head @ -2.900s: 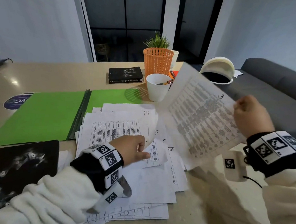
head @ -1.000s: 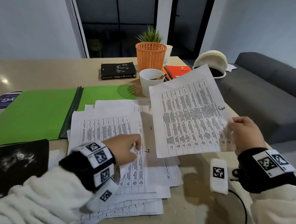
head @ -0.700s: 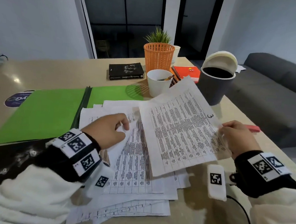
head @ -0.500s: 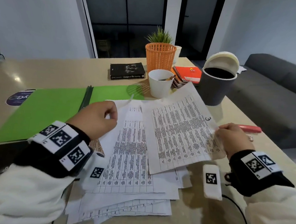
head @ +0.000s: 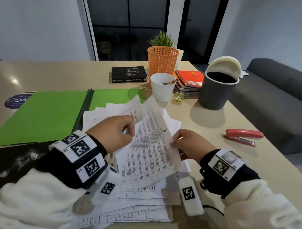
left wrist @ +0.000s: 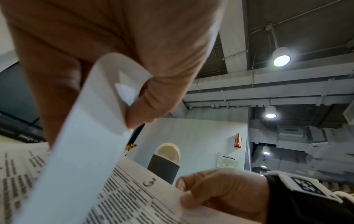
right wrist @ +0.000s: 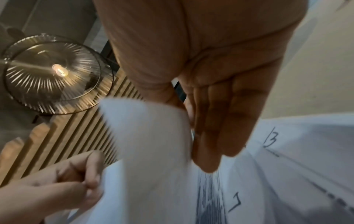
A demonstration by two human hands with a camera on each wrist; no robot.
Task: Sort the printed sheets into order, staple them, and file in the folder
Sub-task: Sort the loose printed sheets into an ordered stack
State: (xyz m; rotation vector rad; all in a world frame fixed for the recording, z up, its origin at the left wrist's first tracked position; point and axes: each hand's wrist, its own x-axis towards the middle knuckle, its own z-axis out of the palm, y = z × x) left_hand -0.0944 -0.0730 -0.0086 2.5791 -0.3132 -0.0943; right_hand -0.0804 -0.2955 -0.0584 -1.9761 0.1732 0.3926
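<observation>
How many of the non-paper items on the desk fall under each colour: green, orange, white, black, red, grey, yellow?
Green: 1, the open folder
Orange: 2, the mesh basket and the top spiral notebook
White: 1, the cup
Black: 1, the book
Red: 1, the stapler
Grey: 1, the bin
Yellow: 1, the small sharpener-like item
Total: 8

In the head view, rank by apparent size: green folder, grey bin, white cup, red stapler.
1. green folder
2. grey bin
3. white cup and red stapler: look alike in area, and depths differ, so unranked.
</observation>
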